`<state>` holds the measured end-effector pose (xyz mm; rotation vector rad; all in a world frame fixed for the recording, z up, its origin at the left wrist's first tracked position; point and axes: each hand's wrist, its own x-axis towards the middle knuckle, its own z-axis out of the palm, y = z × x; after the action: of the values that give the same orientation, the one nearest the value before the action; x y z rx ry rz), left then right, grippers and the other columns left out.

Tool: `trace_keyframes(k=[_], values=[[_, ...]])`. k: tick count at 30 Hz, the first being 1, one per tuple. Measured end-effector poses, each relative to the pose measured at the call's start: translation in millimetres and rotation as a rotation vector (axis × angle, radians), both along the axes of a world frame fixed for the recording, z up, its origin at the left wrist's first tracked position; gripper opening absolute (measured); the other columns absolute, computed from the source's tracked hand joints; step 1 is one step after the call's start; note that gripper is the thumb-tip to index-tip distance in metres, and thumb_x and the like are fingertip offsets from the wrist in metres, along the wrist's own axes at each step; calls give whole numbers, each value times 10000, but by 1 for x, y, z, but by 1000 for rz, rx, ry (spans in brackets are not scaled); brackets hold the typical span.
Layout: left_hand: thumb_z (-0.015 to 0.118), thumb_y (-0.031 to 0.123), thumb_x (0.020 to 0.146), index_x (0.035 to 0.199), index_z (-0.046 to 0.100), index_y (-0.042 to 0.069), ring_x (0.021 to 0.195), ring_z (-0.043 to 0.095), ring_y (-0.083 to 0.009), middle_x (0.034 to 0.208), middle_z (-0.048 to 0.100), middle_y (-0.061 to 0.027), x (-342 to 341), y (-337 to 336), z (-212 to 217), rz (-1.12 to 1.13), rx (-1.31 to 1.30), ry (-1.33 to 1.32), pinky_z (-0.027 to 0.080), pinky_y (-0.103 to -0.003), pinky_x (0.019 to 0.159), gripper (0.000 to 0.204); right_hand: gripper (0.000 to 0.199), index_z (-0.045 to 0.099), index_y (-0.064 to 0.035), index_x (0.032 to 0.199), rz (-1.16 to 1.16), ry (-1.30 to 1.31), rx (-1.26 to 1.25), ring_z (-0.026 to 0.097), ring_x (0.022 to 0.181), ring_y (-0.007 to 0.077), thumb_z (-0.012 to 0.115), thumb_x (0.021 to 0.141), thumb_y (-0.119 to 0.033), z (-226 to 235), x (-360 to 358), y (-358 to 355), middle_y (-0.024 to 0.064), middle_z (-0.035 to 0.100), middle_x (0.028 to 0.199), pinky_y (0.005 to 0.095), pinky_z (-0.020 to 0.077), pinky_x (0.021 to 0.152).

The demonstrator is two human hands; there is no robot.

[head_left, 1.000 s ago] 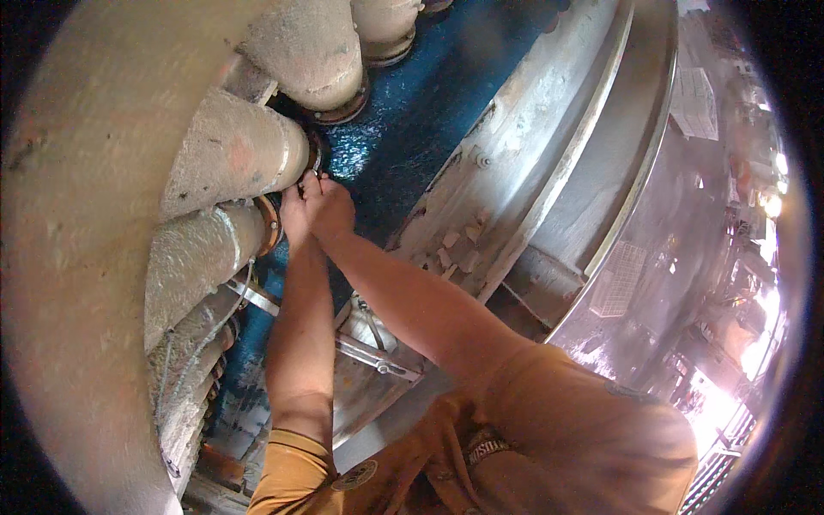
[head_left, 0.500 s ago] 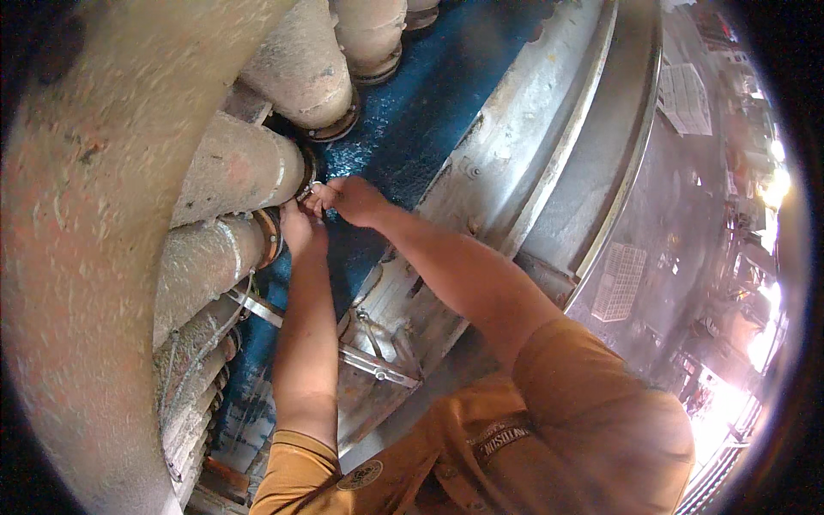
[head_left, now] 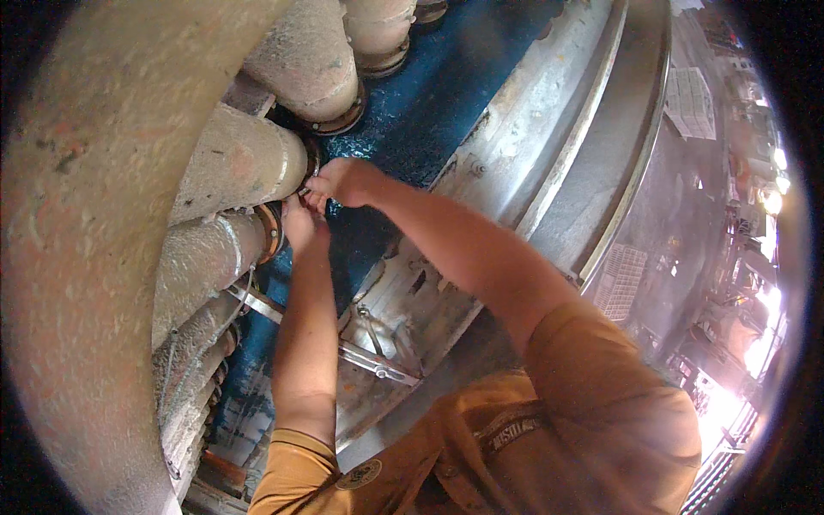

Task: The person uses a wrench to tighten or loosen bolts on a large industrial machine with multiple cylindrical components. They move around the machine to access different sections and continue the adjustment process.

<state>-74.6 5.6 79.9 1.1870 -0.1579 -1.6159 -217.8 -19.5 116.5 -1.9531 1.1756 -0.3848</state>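
Note:
Both of my hands meet at the rim of a dusty grey pipe that ends in a dark bolted flange against a blue surface. My right hand is closed, with its fingertips pinched at the flange's lower edge; a small shiny metal bit shows by them, too small to name. Just below and to the left, my left hand reaches up, fingers curled in at the gap between this flange and the rusty flange of the pipe beneath. What its fingers hold is hidden.
A thick rough pipe fills the left side. More dusty pipes line the blue surface. Below my hands a metal bracket juts out between my forearms. Curved metal ledges run along the right, with white crates beyond on the floor.
My right hand has shifted slightly up, its wrist turned, and its elbow has moved a little right and down. My left hand stays nearly in place. The view has shifted slightly.

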Motion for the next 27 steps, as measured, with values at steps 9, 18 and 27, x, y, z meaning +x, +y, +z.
trace_keyframes(k=[9, 18, 27], values=[[434, 222, 927, 1145, 514, 41, 843, 585, -177, 968, 589, -99, 6, -3, -10, -41, -38, -15, 475, -295, 695, 294, 435, 692, -67, 785, -614, -90, 167, 640, 741, 266, 443, 898, -407, 2, 37, 36, 100, 666, 740, 352, 492, 690], [435, 495, 850, 1144, 509, -42, 992, 536, -444, 1074, 561, -291, 25, 5, 11, -635, -275, -1382, 429, -436, 841, 617, 428, 624, -63, 961, -1094, -234, 432, 594, 879, 384, 431, 883, -437, 2, 100, 52, 227, 611, 981, 464, 471, 787], [382, 289, 951, 1066, 541, -40, 1001, 575, -236, 1021, 605, -126, -11, -3, 26, -119, 160, 83, 467, -351, 871, 383, 260, 598, -112, 1024, -717, 81, -11, 601, 838, 353, 425, 910, -269, 19, 40, 55, 157, 627, 941, 421, 489, 736]])
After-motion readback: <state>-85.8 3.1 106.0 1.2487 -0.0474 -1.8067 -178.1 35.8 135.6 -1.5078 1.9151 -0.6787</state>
